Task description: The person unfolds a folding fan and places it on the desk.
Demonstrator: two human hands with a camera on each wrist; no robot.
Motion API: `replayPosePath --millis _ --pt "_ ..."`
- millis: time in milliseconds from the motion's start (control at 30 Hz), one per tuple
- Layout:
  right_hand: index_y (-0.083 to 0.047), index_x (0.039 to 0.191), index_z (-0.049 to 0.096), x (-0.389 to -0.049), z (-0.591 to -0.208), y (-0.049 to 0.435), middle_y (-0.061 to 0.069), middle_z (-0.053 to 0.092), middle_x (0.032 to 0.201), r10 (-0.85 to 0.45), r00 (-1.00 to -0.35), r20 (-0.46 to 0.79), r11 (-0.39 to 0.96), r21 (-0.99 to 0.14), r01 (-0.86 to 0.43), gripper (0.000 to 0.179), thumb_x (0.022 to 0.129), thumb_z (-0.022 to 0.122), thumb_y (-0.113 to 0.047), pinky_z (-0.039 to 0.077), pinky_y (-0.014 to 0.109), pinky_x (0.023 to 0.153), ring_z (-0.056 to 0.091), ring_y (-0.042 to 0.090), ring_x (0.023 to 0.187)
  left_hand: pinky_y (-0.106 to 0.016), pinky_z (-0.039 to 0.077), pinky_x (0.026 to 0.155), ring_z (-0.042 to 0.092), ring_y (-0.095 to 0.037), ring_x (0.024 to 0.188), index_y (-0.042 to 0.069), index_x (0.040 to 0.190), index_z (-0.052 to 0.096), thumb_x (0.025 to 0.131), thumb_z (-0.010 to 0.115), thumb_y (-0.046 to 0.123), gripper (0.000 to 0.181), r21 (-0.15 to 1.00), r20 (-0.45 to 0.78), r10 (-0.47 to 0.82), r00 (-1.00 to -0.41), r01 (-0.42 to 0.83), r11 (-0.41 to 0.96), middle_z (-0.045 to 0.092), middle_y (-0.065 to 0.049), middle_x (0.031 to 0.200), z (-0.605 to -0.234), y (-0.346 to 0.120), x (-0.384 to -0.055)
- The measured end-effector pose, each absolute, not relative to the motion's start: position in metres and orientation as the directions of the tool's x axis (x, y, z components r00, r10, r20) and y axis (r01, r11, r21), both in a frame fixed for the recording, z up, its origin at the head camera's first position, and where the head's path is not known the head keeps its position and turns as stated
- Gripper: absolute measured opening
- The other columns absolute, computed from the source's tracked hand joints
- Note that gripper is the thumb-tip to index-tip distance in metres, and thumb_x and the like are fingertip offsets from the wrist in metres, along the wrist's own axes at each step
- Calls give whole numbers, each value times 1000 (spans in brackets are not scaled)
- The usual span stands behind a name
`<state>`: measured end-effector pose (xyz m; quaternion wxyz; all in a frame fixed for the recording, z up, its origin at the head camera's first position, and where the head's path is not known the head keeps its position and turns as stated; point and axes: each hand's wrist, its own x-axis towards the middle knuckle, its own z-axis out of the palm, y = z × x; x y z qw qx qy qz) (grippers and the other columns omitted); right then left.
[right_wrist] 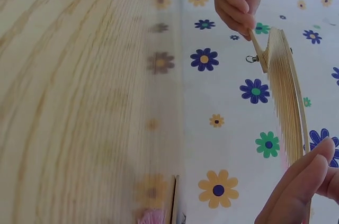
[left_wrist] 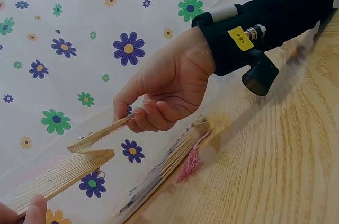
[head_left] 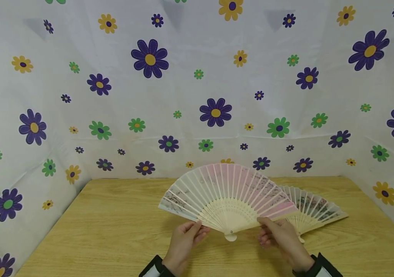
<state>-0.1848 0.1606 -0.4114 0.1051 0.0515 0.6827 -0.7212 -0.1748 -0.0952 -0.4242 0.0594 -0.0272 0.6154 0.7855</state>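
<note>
A spread folding fan (head_left: pixel 229 181) with pale ribs and a white-to-pink printed leaf is held up over the table. My left hand (head_left: pixel 187 240) pinches its left outer rib, thumb on the near face and fingers behind. On the opposite side my right hand (head_left: pixel 280 236) grips the right outer rib between thumb and curled fingers. The left wrist view shows the fan's ribs (left_wrist: pixel 58 176) nearly edge-on, with the right hand (left_wrist: pixel 167 83) across from the left fingertips. In the right wrist view, the left hand (right_wrist: pixel 235 1) holds the far rib.
A second open fan (head_left: pixel 325 207), with a darker floral print, lies on the wooden table (head_left: pixel 96 231) behind the right hand. From its pivot end hangs a pink tassel (left_wrist: pixel 190 163). Flower-patterned cloth (head_left: pixel 183 92) rises around the table's back and sides.
</note>
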Motion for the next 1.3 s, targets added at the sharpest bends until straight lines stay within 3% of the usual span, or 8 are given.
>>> replayPosePath --millis 133,433,800,1100,1300 --pt "-12 59 64 -184 -412 160 -8 62 50 -84 -969 -233 -60 -969 238 40 97 56 -18 53 14 42 57 2 44 -9 56 67 67 -4 75 -17 103 61 102 48 2 23 965 -101 38 -994 -108 -241 70 4 74 -425 -95 -175" --pt "-8 70 64 -183 -415 155 -8 61 54 -62 -959 -277 -136 -950 283 30 96 58 -19 48 10 40 54 1 46 -9 56 65 67 -5 72 -3 86 64 102 48 0 23 949 -104 -38 -994 -88 -302 70 5 69 -425 -93 -176" --pt "-16 74 69 -179 -419 149 -8 65 66 -82 -939 -334 -286 -895 343 28 99 55 -18 52 8 49 59 0 58 -8 55 64 65 -5 72 -15 100 61 102 46 -1 21 954 -103 -120 -987 -64 -293 69 4 71 -425 -95 -174" --pt "-18 73 72 -176 -416 135 -10 70 65 -129 -946 -297 -398 -858 323 37 102 50 -11 53 7 51 63 -1 59 -8 55 64 65 -4 70 -11 95 61 103 43 -2 21 919 -118 -135 -984 -56 -391 68 4 69 -425 -106 -173" --pt "-14 71 72 -182 -418 107 -9 70 62 -166 -944 -284 -366 -871 326 36 101 53 -8 52 5 47 63 -2 55 -7 56 63 67 -3 68 -24 111 52 102 42 -4 24 927 -128 -160 -979 -60 -371 70 4 67 -428 -135 -172"
